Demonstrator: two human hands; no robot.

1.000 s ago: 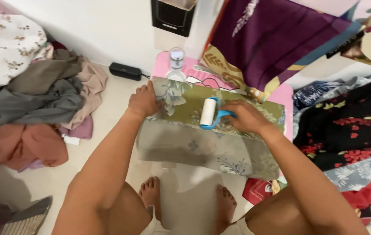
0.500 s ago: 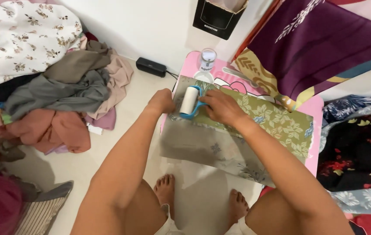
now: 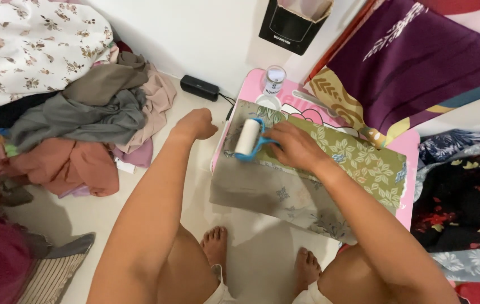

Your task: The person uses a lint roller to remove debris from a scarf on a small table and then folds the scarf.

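Note:
A green leaf-patterned cloth (image 3: 358,163) lies across a small pink table (image 3: 411,146), its grey side hanging over the front edge. My right hand (image 3: 293,147) grips the blue handle of a white lint roller (image 3: 248,138), which rests on the cloth's left end. My left hand (image 3: 195,124) is loosely curled just left of the table's left edge, holding nothing and off the cloth. My feet show on the pale floor below the hanging cloth.
A clear bottle (image 3: 274,80) stands at the table's far corner by the white wall. A black box (image 3: 199,88) sits on the floor by the wall. Heaped clothes (image 3: 82,124) lie left; purple and patterned fabrics (image 3: 420,62) crowd the right.
The lint roller has travelled from the middle of the cloth to its left end. My left hand has come off the cloth and now hangs beside the table's left edge.

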